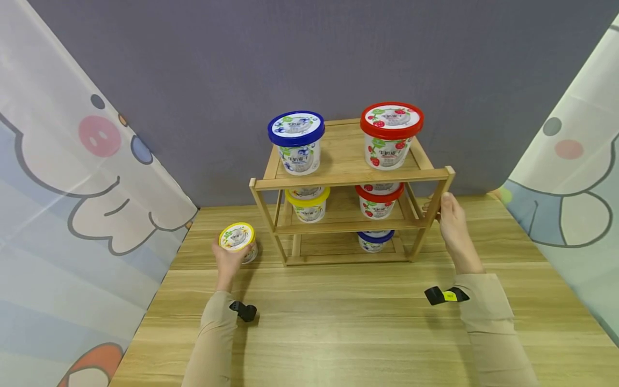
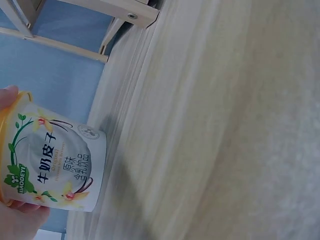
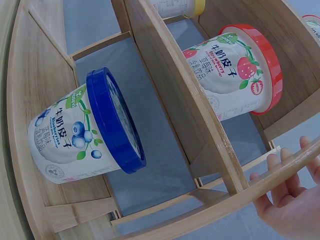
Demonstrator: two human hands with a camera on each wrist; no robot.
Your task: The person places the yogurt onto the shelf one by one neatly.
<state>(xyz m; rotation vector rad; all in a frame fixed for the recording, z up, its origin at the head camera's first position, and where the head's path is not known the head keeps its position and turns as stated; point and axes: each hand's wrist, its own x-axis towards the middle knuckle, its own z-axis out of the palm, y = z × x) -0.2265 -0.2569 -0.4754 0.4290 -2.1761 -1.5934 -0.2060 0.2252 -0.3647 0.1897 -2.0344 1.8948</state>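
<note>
My left hand (image 1: 229,258) grips a white yogurt tub with a yellow lid (image 1: 237,237), its fingers and thumb around the sides near the lid. In the left wrist view the tub's printed side (image 2: 55,155) faces the camera, with its base close to the table. This tub is left of a three-tier wooden rack (image 1: 348,177). On the rack's right side my right hand (image 1: 452,216) holds the front upright post, and in the right wrist view its fingers (image 3: 280,175) curl around the wooden edge.
On the top tier stand a blue-lidded tub (image 1: 296,141) and a red-lidded tub (image 1: 390,134). Yellow-lidded (image 1: 309,209) and red-lidded (image 1: 378,204) tubs are on the middle tier. A blue-lidded tub (image 1: 372,242) sits at the bottom right. Cartoon-print curtains (image 1: 58,215) flank the wooden table (image 1: 338,322).
</note>
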